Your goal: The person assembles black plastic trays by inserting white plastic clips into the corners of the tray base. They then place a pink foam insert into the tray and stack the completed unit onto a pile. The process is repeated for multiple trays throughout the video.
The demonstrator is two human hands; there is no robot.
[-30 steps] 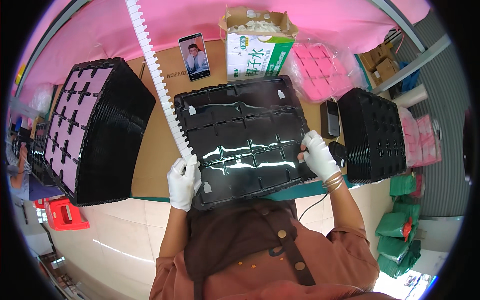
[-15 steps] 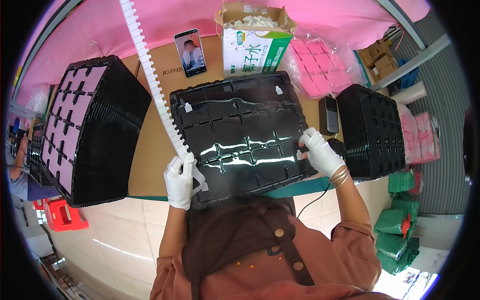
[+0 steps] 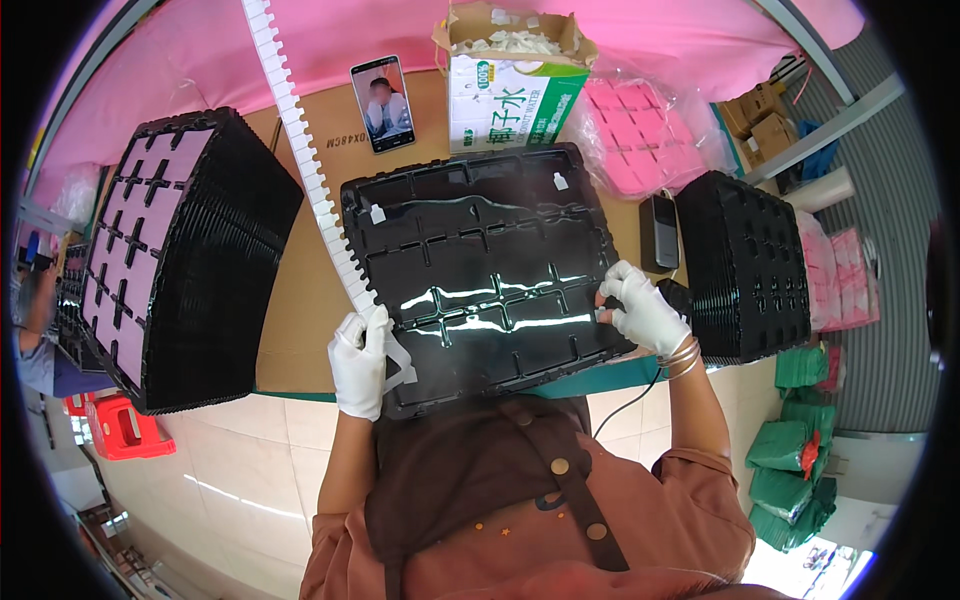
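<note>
In front of me lies a shiny black plastic tray [image 3: 470, 360] with raised cross-shaped ridges. Small white tabs sit at its far left corner [image 3: 377, 213] and far right corner [image 3: 560, 181]. My left hand [image 3: 358, 365], in a white glove, is closed on the lower end of a long white strip of tabs [image 3: 322, 205] by the tray's near left edge. A bare loop of backing [image 3: 401, 362] hangs beside those fingers. At the tray's right edge, my gloved right hand [image 3: 645, 312] has its fingertips pinched at a small white tab [image 3: 600, 314] against the tray.
Tall stacks of black trays stand on the left [image 3: 215, 270] and right [image 3: 745, 265]; the left one has lilac faces. Behind the tray are a propped phone [image 3: 381, 104], a carton of white scraps [image 3: 515, 100] and bagged pink trays [image 3: 640, 135]. A black device [image 3: 660, 232] lies right.
My right hand has shifted slightly downward at the tray's right edge, its fingers still at the small tab. My left hand and the strip stay nearly in place.
</note>
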